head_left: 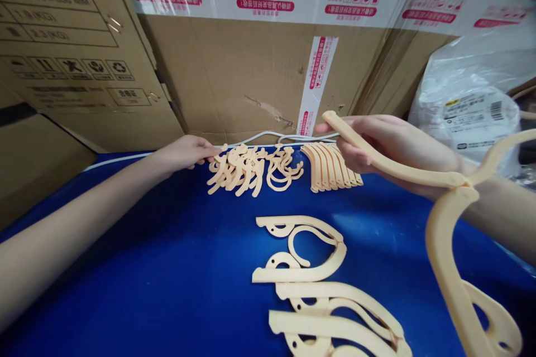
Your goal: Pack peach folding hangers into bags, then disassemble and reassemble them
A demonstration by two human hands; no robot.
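Observation:
My right hand [372,139] grips one arm of a beige plastic folding hanger [402,173], raised above the table on the right. This hanger's hook curves off to the right edge, and its other arm hangs down toward me. At the far left of the parts, my left hand [188,152] pinches at the edge of a heap of small curved beige pieces [240,170]. Its fingertips are pressed together on one piece, mostly hidden. Beside the heap lie loose hooks [280,178], and near my right hand a row of curved hanger arms [330,167].
Folded hangers [335,321] lie on the blue table [167,268] close to me, one further folded hanger [322,274] just beyond them. Taped cardboard boxes [234,67] wall the back. A white cable [117,160] runs along the rear edge. A clear plastic bag [464,83] stands right.

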